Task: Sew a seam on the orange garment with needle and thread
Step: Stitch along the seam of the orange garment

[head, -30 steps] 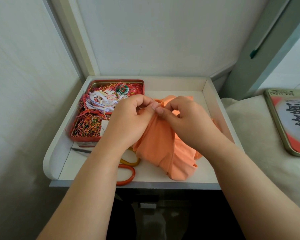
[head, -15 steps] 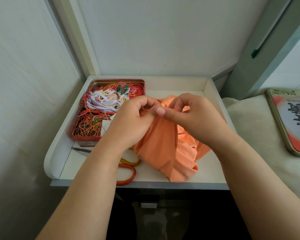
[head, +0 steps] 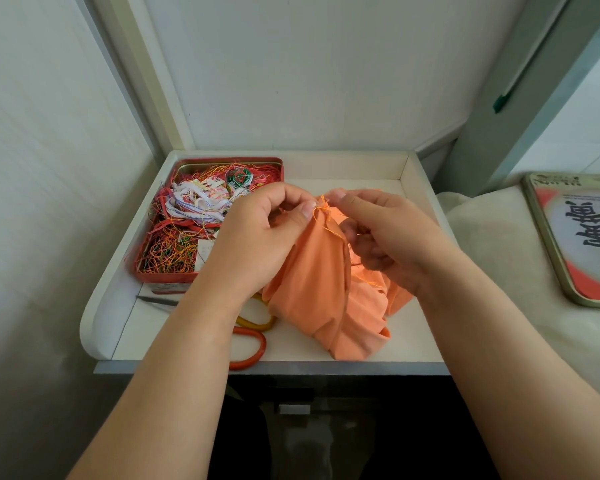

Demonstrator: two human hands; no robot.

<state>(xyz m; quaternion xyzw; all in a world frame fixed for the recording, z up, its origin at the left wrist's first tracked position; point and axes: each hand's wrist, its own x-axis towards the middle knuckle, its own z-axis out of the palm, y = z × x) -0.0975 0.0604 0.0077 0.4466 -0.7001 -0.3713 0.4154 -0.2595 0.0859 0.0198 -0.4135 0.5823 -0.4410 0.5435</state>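
Observation:
The orange garment [head: 312, 289] lies bunched on the white shelf, with its top fold lifted between both hands. My left hand [head: 257, 237] pinches that fold between thumb and forefinger. My right hand [head: 388, 233] is right next to it, thumb and forefinger closed at the fold's tip. A thin orange thread [head: 338, 232] comes out of the pinched spot and runs down across the cloth under my right fingers. I cannot make out the needle.
A red tin [head: 160, 277] full of tangled coloured threads stands at the shelf's left. Orange-handled scissors [head: 253, 344] lie under my left wrist near the front edge. The shelf [head: 416, 327] has raised sides. A printed tin lid [head: 575, 237] rests on beige cloth to the right.
My hands have drawn slightly apart at the fold. The orange thread now shows between them, and the garment has shifted a little.

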